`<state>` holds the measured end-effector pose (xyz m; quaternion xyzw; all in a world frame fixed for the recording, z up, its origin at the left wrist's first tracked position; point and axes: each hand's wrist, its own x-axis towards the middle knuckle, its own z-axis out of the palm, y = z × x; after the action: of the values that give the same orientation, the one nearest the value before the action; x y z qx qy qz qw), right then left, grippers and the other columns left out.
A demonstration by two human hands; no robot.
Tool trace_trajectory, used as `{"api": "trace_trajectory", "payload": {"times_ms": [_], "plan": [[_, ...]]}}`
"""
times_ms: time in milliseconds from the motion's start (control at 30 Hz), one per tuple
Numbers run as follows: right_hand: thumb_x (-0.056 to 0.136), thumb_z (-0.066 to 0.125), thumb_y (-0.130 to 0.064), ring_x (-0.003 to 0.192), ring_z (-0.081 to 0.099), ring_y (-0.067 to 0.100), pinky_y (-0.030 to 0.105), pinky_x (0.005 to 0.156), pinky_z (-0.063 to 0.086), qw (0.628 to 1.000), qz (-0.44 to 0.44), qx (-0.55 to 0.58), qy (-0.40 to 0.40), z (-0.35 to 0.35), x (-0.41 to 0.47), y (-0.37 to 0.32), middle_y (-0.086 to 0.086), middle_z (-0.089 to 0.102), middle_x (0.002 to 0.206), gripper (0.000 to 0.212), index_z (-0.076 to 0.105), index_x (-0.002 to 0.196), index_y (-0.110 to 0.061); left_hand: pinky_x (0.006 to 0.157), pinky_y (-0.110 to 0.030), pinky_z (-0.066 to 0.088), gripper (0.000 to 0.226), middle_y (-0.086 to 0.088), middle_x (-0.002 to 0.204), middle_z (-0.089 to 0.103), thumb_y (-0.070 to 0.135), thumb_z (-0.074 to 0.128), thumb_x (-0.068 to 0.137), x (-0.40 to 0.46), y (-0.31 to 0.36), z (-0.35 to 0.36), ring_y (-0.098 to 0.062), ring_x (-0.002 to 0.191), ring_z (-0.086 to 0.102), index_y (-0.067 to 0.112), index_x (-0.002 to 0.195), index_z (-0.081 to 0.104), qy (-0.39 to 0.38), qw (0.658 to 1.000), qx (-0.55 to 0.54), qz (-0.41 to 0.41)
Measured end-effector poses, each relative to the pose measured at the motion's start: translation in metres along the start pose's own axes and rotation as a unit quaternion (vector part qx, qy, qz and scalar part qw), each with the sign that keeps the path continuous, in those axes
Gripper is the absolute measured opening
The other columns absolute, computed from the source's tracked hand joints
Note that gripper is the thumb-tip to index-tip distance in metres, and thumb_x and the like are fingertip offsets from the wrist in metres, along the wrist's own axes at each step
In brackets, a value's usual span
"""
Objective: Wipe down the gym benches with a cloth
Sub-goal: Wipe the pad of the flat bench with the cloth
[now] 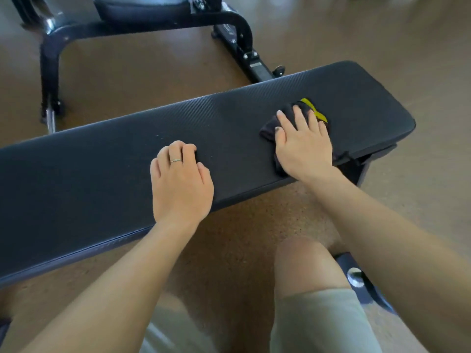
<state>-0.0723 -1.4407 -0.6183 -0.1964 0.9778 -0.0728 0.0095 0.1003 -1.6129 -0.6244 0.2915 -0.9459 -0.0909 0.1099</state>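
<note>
A long black padded gym bench [107, 169] runs across the view from lower left to upper right. Near its right end lies a dark cloth [270, 128] with a yellow patch. My right hand [303, 143] presses flat on the cloth with fingers straight and spread, covering most of it. My left hand [181, 179] rests on the bench's middle, fingers curled under with knuckles up, holding nothing; a thin ring sits on one finger.
Behind the bench stands another machine with a black tubular frame [51, 59] and a padded seat [137, 8]. The brown floor [382, 34] surrounds everything. My bare knee [303, 263] and shorts are below, beside the bench's foot [356, 278].
</note>
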Motion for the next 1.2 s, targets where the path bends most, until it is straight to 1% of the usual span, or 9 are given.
{"api": "trace_trajectory", "payload": {"times_ms": [67, 200, 333, 433, 600, 800, 933, 1033, 1200], "plan": [[0.109, 0.016, -0.045, 0.158, 0.011, 0.032, 0.049, 0.128, 0.009, 1.0, -0.003, 0.004, 0.012, 0.005, -0.021, -0.031, 0.001, 0.016, 0.172, 0.056, 0.024, 0.163, -0.032, 0.12, -0.048, 0.032, 0.039, -0.008, 0.146, 0.047, 0.031, 0.04, 0.104, 0.0, 0.0, 0.0, -0.032, 0.138, 0.041, 0.016, 0.139, 0.047, -0.005, 1.0, 0.004, -0.001], [0.109, 0.023, -0.041, 0.156, 0.021, 0.029, 0.049, 0.128, 0.016, 0.992, -0.121, 0.013, 0.04, 0.02, -0.09, -0.09, 0.0, 0.03, 0.167, 0.053, 0.039, 0.158, -0.029, 0.119, -0.05, 0.033, 0.041, -0.01, 0.148, 0.046, 0.03, 0.033, 0.104, -0.001, -0.002, -0.001, -0.033, 0.139, 0.04, 0.015, 0.14, 0.045, -0.015, 1.0, 0.01, 0.01], [0.109, 0.021, -0.043, 0.155, 0.024, 0.025, 0.045, 0.127, 0.019, 0.985, -0.174, 0.001, 0.017, 0.016, -0.081, -0.079, -0.003, 0.033, 0.166, 0.052, 0.04, 0.156, -0.033, 0.117, -0.051, 0.034, 0.039, -0.012, 0.146, 0.047, 0.026, 0.035, 0.104, -0.001, -0.004, -0.004, -0.034, 0.138, 0.041, 0.013, 0.139, 0.046, -0.021, 1.0, 0.008, 0.02], [0.106, 0.022, -0.042, 0.151, 0.031, 0.03, 0.049, 0.123, 0.025, 0.991, -0.13, -0.014, 0.031, 0.012, -0.034, -0.06, 0.002, 0.038, 0.164, 0.055, 0.044, 0.155, -0.031, 0.114, -0.051, 0.034, 0.037, -0.011, 0.142, 0.047, 0.025, 0.038, 0.103, 0.0, -0.004, -0.006, -0.035, 0.134, 0.041, 0.011, 0.136, 0.048, -0.02, 0.999, 0.01, 0.031], [0.109, 0.015, -0.043, 0.158, 0.012, 0.03, 0.048, 0.128, 0.009, 1.0, -0.01, 0.012, -0.008, 0.006, -0.009, -0.072, 0.001, 0.017, 0.172, 0.055, 0.025, 0.162, -0.032, 0.116, -0.051, 0.033, 0.038, -0.011, 0.147, 0.045, 0.027, 0.036, 0.103, 0.002, -0.003, -0.008, -0.033, 0.138, 0.039, 0.012, 0.136, 0.046, -0.033, 0.999, 0.021, 0.034], [0.107, 0.012, -0.045, 0.158, 0.017, 0.027, 0.048, 0.129, 0.015, 0.998, -0.057, 0.008, 0.006, 0.014, -0.087, -0.09, -0.001, 0.025, 0.169, 0.058, 0.033, 0.16, -0.032, 0.117, -0.052, 0.034, 0.04, -0.015, 0.149, 0.046, 0.027, 0.038, 0.104, 0.001, -0.005, -0.002, -0.036, 0.14, 0.04, 0.01, 0.139, 0.047, -0.031, 0.998, 0.028, 0.038], [0.106, 0.011, -0.046, 0.157, 0.02, 0.029, 0.049, 0.127, 0.017, 0.997, -0.08, -0.002, 0.003, 0.014, -0.052, -0.081, 0.0, 0.027, 0.169, 0.059, 0.033, 0.16, -0.034, 0.115, -0.053, 0.034, 0.04, -0.014, 0.147, 0.047, 0.028, 0.043, 0.103, 0.005, -0.008, -0.007, -0.037, 0.139, 0.041, 0.01, 0.138, 0.049, -0.049, 0.997, 0.015, 0.056], [0.108, 0.013, -0.045, 0.158, 0.013, 0.03, 0.049, 0.128, 0.01, 0.998, -0.056, 0.005, -0.018, 0.013, 0.004, -0.082, 0.001, 0.018, 0.171, 0.056, 0.024, 0.162, -0.035, 0.115, -0.047, 0.034, 0.045, -0.01, 0.144, 0.048, 0.036, 0.046, 0.102, 0.012, -0.031, -0.022, -0.032, 0.136, 0.043, 0.013, 0.141, 0.049, -0.06, 0.993, 0.02, 0.097], [0.108, 0.018, -0.044, 0.157, 0.012, 0.037, 0.053, 0.127, 0.009, 0.999, -0.025, 0.002, -0.022, 0.015, 0.018, -0.109, 0.006, 0.016, 0.172, 0.057, 0.023, 0.163, -0.027, 0.122, -0.053, 0.023, 0.054, -0.014, 0.152, 0.038, 0.042, 0.041, 0.103, 0.033, -0.084, -0.033, -0.035, 0.142, 0.034, 0.015, 0.149, 0.04, -0.04, 0.998, 0.042, 0.001]]}}
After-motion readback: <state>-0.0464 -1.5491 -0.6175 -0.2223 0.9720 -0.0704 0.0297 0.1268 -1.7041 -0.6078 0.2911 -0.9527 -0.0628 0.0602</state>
